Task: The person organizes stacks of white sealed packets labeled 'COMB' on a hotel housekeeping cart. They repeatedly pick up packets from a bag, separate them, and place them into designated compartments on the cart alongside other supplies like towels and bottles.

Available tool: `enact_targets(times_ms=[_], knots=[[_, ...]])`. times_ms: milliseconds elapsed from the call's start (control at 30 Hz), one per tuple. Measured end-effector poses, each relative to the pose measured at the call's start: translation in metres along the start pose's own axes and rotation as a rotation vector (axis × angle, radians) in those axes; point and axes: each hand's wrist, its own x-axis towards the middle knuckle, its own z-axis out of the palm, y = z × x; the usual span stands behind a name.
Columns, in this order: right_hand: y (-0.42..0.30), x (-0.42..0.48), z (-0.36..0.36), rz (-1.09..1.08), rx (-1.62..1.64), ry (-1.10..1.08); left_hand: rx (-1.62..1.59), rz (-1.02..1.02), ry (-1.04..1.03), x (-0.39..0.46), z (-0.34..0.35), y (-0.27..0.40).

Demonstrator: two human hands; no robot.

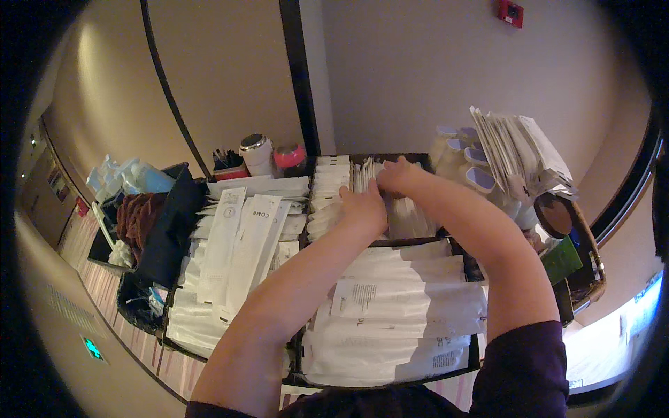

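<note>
Both my hands reach into the back middle compartments of a dark tray (384, 243) filled with paper-wrapped packets. My left hand (366, 206) is at a row of thin white packets (363, 175) standing on edge, its fingertips against them. Just right of it, my right hand (400, 175) bends its fingers down at the right end of the same row. Whether either hand grips a packet is hidden. Beside the left hand is a column of small white packets (329, 196). Clear-wrapped items (410, 217) lie below the right hand.
Larger white packets (387, 308) fill the front compartment; long comb packets (256, 235) lie on the left. Bottles (141, 175) and a brown cloth (138, 219) sit far left. Lidded bottles (478, 177), upright envelopes (515, 151) and a basket (593, 261) stand right. A wall rises behind.
</note>
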Motion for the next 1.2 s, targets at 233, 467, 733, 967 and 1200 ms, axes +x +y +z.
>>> enact_targets(times_ms=[233,467,733,967,1200], knots=[[0.032,0.037,-0.019,-0.032,0.480,-0.279,0.189,0.057,-0.123,0.005,0.011,0.006],[-0.040,0.032,0.032,0.077,0.552,0.083,0.034,0.346,-0.185,-0.018,0.008,-0.021],[-0.064,0.016,0.050,0.298,0.490,0.416,-0.266,0.345,-0.255,-0.068,-0.026,-0.021],[-0.029,0.036,0.044,0.269,0.344,0.319,-0.238,0.398,0.038,-0.099,-0.058,-0.055],[-0.048,0.014,0.045,0.283,0.314,0.299,-0.237,0.083,0.328,-0.151,-0.061,-0.140]])
